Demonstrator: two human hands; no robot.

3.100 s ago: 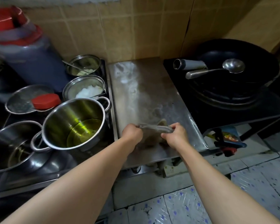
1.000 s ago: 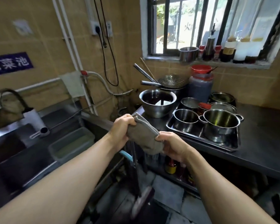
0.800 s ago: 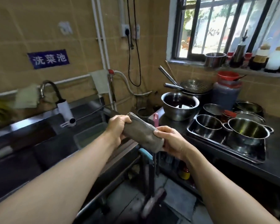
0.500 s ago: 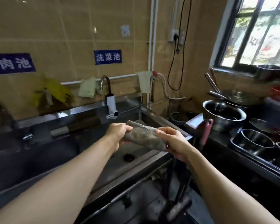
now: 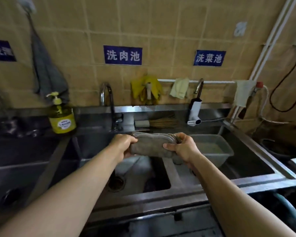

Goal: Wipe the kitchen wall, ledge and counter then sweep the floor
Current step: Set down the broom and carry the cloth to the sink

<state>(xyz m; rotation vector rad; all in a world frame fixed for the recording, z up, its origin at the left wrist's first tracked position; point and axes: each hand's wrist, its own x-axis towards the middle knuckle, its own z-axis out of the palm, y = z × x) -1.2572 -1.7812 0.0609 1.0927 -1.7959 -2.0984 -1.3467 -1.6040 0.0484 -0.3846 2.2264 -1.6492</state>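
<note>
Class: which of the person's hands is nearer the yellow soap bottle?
Left. The left hand grips the cloth end toward the soap bottle; the right hand grips the far end, farther right.

I have one view only, from the head camera: it looks forward and down from above my forearms, square onto the tiled wall (image 5: 161, 31), close over the steel sink (image 5: 186, 189). The wide lens bends the edges.
</note>
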